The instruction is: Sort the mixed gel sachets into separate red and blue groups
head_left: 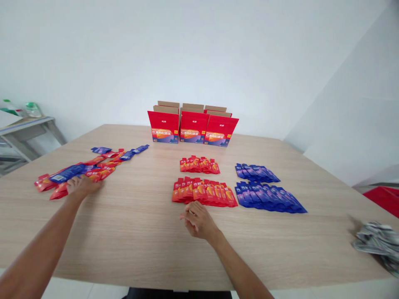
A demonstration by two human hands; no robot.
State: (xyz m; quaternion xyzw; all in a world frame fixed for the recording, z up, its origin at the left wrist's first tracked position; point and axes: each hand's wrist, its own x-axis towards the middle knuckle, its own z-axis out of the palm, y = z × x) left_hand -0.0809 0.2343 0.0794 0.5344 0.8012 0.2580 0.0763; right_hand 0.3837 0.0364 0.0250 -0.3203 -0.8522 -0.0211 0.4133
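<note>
My left hand rests at the near edge of a loose pile of red and blue sachets, fingers and thumb spread apart over them. A blue sachet lies back-side up beside its fingers, and a red sachet is just past the thumb. Whether the fingertips pinch anything is partly hidden. Loosely curled and with nothing in it, my right hand hovers just in front of the nearer row of red sachets. To the right of that row, blue sachets overlap in a fanned row.
Behind are a shorter red row and a shorter blue row. Several open red boxes stand near the wall. A striped cloth and a red object lie at the right; a side table stands left.
</note>
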